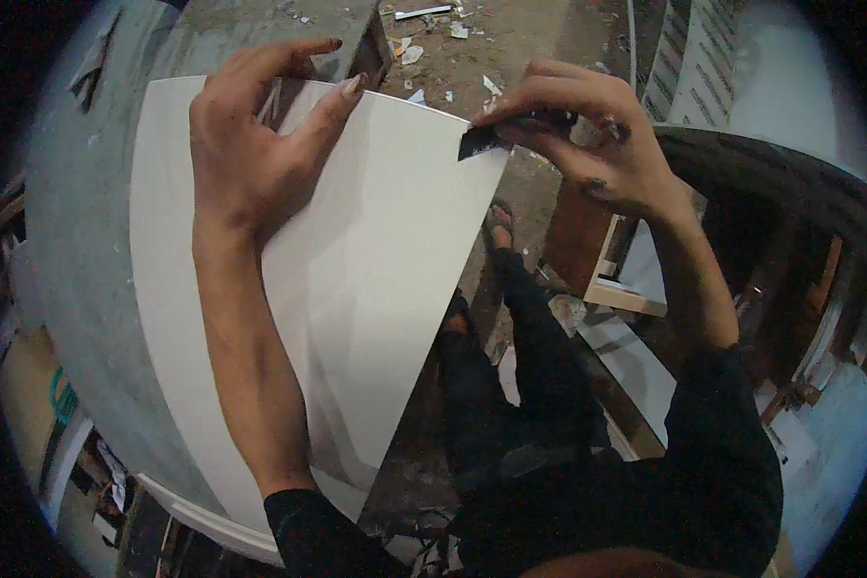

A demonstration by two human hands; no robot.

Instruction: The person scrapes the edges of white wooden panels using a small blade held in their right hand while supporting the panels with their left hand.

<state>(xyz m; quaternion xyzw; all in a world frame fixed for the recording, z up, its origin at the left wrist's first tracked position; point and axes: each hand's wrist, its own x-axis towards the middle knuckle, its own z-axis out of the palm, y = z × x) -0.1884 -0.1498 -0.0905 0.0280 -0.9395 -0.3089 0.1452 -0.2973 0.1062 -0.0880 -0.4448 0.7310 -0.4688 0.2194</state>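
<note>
A large white panel (395, 241) lies in front of me, its right edge slanting past the table. Over its far edge rests my left hand (260, 135), thumb and forefinger spread apart; the other fingers are partly hidden. My right hand (588, 135) is at the panel's far right corner. Its fingers pinch a small, flat black piece (482, 144), which looks like folded sandpaper, though I cannot tell for certain. This piece touches the panel's corner and overlaps its top face.
The grey-green table (77, 241) supports the panel on the left. Offcuts and scraps (412, 55) litter the floor ahead. To my right stand a brown box-like wooden piece (578, 226), a white board (636, 366) and a dark curved object (761, 164). My feet are below the panel's right edge.
</note>
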